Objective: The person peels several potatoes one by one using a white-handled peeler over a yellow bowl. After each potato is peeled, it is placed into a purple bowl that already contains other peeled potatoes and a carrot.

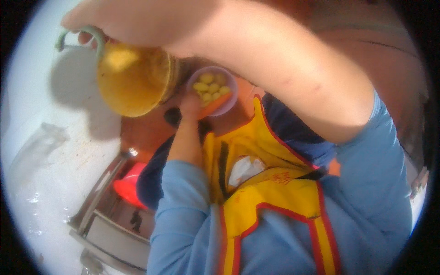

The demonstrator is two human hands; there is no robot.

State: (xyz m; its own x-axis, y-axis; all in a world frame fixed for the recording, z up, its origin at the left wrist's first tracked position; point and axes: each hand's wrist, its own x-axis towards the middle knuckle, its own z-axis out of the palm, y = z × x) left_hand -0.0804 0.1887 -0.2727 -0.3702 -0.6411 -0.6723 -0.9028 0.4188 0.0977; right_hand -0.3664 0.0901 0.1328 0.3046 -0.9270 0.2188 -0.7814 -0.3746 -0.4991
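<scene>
My right arm crosses the top of the view, close to the camera. My right hand is wrapped around a pale green curved handle, with fingertips showing beneath it. By this handle hangs a round, translucent yellow vessel with brown-stained walls; part of it is hidden behind the hand. Lower down, my left hand grips the near-left rim of a pale lilac bowl. Several yellow, potato-like pieces lie inside it. A long orange piece, apparently a carrot, slants across the rim beside my fingers; blur hides the exact contact.
A white surface with brown specks spans the left, bearing a crumpled clear plastic bag. Below it stand a metal frame and a red plastic item. My yellow apron has white tissue in its pocket. Reddish floor lies beyond.
</scene>
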